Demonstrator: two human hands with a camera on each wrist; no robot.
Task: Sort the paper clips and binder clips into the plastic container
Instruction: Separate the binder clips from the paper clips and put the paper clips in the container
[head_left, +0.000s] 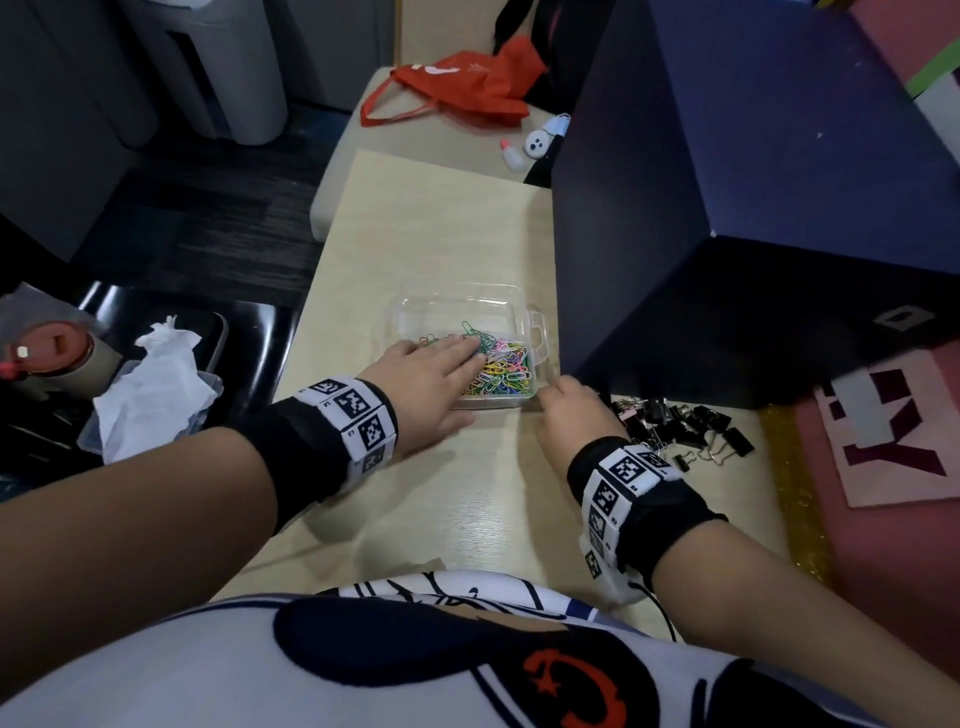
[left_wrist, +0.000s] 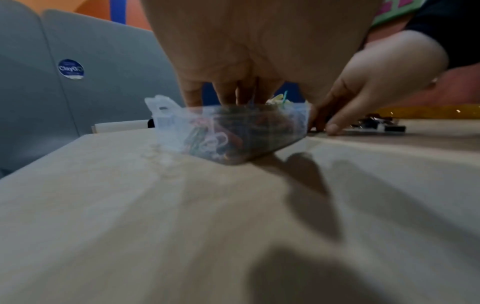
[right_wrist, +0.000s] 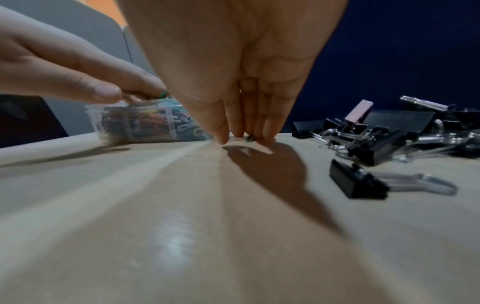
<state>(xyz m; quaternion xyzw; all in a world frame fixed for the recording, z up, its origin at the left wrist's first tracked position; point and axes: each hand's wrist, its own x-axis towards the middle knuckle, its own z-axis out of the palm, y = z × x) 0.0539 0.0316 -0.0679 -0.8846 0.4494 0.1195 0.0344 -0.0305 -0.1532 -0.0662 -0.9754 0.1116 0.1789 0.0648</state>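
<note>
A clear plastic container (head_left: 537, 325) sits on the pale table, its near compartment heaped with coloured paper clips (head_left: 506, 371). My left hand (head_left: 470, 347) lies over that heap, fingers straight and reaching into the container (left_wrist: 166, 121). My right hand (head_left: 551, 397) is at the container's near right corner. In the right wrist view its fingertips (right_wrist: 269, 131) point straight down onto the table, touching a small green clip (right_wrist: 250, 137). A pile of black binder clips (head_left: 680, 426) lies just right of that hand, with one pink clip (right_wrist: 358, 112) among them.
A tall dark blue box (head_left: 753, 208) stands close behind the container and the binder clips. A black chair with a tissue-filled tub (head_left: 150, 384) is off the table's left edge. A red bag (head_left: 457, 88) lies far back.
</note>
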